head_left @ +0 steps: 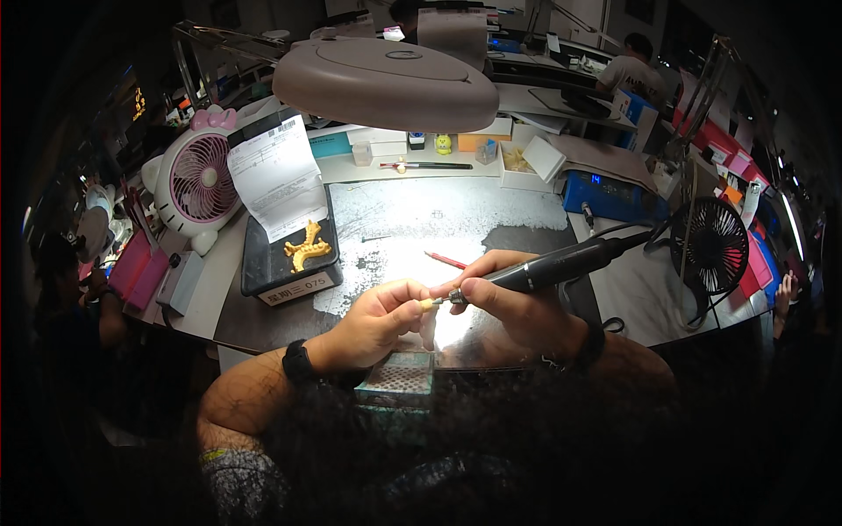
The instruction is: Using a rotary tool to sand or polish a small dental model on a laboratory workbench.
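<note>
Work looks under way, unfinished: I see the left hand [375,323] pinching a small yellow piece [427,305] above the bench [627,294], the right hand [519,309] gripping a black handpiece [566,261], its tip meeting the piece. How much remains I cannot tell.

A pink-and-white round plastic fan [209,175] stands left of a black rectangular tray [255,263] holding yellow arch-shaped pieces [307,250]; a boxy blue control unit [605,195] sits right, behind a black cylindrical handpiece [561,263].

head-worn fisheye looks forward and down at the near bench [631,287]; dark rim seems unclear
</note>
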Motion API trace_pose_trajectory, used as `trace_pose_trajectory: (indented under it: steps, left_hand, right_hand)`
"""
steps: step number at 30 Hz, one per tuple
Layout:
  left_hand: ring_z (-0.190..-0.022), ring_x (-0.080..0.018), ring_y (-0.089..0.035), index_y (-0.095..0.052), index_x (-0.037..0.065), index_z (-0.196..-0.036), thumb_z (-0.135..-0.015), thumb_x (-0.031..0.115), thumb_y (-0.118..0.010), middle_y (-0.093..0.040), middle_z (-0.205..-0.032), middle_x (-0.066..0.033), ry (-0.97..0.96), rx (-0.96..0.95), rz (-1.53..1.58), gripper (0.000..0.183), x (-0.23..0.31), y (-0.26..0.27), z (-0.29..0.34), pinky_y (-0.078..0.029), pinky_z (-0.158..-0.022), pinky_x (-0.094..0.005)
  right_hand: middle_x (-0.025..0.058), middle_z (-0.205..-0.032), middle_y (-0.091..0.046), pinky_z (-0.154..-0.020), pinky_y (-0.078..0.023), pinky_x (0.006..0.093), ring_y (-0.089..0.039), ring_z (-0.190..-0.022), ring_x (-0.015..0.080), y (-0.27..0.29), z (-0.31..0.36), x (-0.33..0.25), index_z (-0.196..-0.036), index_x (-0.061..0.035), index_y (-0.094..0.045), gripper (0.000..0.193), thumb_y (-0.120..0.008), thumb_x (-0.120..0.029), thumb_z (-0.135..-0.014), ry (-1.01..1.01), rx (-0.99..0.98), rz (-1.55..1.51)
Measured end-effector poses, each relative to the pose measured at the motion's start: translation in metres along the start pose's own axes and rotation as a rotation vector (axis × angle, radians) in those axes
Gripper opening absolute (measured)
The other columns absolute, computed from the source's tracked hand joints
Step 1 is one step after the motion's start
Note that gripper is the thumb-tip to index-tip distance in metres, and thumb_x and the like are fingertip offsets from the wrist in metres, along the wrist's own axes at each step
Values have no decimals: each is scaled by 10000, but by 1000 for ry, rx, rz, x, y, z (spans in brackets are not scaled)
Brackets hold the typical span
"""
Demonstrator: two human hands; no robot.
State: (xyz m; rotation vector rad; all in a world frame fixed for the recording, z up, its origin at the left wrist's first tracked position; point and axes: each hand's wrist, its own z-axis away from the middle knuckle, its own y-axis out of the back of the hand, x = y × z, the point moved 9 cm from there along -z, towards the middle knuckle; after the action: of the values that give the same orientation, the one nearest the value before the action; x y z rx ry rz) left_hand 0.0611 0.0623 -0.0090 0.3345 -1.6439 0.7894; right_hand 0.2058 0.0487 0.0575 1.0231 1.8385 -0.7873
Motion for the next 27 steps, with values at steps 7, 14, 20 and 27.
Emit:
trace_pose_trajectory:
  steps: [7, 14, 20, 27]
  left_hand:
    - [-877, -42, -522, -598, 36, -1164, -1060, 301, -602, -583, -979, 28, 2, 0, -9, 285, 1, -3, 1, -495, -805, -235]
    - [-922, -64, -586, -585, 27, -1169, -1070, 258, -581, -620, -1020, -2, -13, -34, 45, 251, 5, -10, -1, -527, -837, -262]
    - [-921, -76, -609, -576, 21, -1169, -1067, 208, -585, -635, -1026, -8, 13, -28, -6, 213, 7, -13, 1, -533, -850, -260]
    - [-939, -76, -616, -569, 15, -1169, -1072, 200, -575, -641, -1015, -9, 26, 8, -51, 209, 5, -9, 3, -532, -844, -255]
  right_hand:
    - [174, -992, -758, -1238, -287, 583, -693, -785, 152, -4, -3, -7, -992, 14, -685, 137, -634, -112, -1006, 34, -50, 47]
    - [179, -1013, -757, -1216, -332, 560, -692, -805, 154, -3, -1, -5, -1004, 21, -682, 141, -649, -116, -999, 9, -50, 53]
    - [114, -883, -736, -767, -576, 274, -715, -826, 148, 2, 1, -2, -1005, 45, -681, 141, -687, -92, -970, -48, 33, -21]
    - [112, -887, -741, -750, -568, 264, -716, -810, 145, 1, -1, -4, -995, 41, -687, 138, -694, -94, -966, -45, -8, 21]
